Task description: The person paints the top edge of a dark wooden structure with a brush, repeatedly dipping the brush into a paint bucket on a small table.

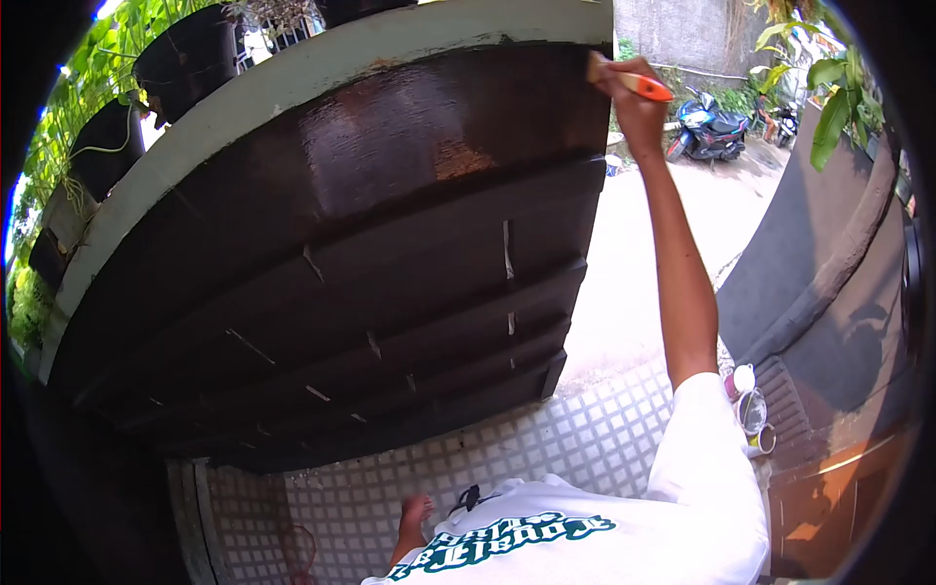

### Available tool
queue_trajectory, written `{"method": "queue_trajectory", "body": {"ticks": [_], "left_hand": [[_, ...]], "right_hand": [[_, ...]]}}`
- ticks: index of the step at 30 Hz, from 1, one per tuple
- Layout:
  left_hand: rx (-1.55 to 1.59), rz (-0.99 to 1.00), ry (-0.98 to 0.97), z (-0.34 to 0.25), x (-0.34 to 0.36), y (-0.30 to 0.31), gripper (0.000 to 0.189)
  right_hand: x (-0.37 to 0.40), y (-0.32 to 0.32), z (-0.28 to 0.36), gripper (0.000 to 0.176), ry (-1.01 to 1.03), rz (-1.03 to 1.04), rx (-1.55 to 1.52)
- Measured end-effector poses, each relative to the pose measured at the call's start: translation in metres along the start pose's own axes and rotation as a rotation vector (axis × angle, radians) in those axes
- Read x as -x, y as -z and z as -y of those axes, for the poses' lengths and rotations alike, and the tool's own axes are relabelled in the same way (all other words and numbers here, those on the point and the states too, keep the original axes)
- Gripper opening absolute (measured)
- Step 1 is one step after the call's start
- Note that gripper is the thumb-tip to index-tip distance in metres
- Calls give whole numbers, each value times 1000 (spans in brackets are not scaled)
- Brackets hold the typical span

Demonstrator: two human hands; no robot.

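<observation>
My right hand (636, 102) is raised at the upper right, fingers closed around a paintbrush (651, 88) with an orange-tipped handle. The pale bristles meet the top right corner of a large dark brown slatted panel (439, 234). Part of the panel's upper band looks wet and glossy, and a lighter reddish-brown patch (463, 159) shows there. Several pale streaks mark the lower slats. A pale green-grey ledge (322, 73) curves along the panel's top. My left hand is not in view.
Black plant pots (185, 58) stand above the ledge. A tiled floor (487, 439) lies below, with a bare foot (416, 510) on it. Small containers (752, 411) sit right of my sleeve. Beyond are a parked motorbike (710, 127) and a dark curved surface (799, 253).
</observation>
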State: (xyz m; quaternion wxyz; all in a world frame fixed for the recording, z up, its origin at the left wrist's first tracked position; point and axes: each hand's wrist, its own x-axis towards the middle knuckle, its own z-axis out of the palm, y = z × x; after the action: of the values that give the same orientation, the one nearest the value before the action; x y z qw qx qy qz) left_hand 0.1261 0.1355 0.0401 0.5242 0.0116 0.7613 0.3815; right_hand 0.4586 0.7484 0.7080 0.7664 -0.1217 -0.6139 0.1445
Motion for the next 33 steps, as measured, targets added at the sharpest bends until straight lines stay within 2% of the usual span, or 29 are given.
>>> {"method": "queue_trajectory", "body": {"ticks": [2,4,5,7,9,10,14,15,18,22,27,30,33], "left_hand": [[-6,-23,-15,1,6,-2,25],[-2,-21,-23,7,11,-1,25],[1,-20,-31,8,12,-2,25],[34,-12,-7,14,13,-1,26],[48,-11,9,22,19,0,27],[50,-12,10,25,21,-1,27],[59,0,9,32,31,-1,29],[57,10,3,32,33,0,28],[73,57,3,27,30,0,27],[80,91,20,26,20,2,24],[12,63,-26,18,17,5,23],[-5,6,5,11,17,0,22],[-30,-3,-1,6,21,-11,23]], "right_hand": [[-19,32,-19,11,60,-74,281],[-24,47,-6,13,102,-140,548],[-26,47,0,12,133,-181,552],[-20,42,11,11,65,-166,628],[-2,26,8,6,155,-66,646],[8,15,7,7,297,-32,708],[58,-45,44,18,383,55,543],[70,-59,56,18,369,83,511],[99,-91,88,11,226,137,157],[113,-100,92,5,-72,252,-110],[96,-33,35,7,43,53,-26],[77,17,11,7,40,-92,259],[70,29,17,3,-25,-184,433]]}}
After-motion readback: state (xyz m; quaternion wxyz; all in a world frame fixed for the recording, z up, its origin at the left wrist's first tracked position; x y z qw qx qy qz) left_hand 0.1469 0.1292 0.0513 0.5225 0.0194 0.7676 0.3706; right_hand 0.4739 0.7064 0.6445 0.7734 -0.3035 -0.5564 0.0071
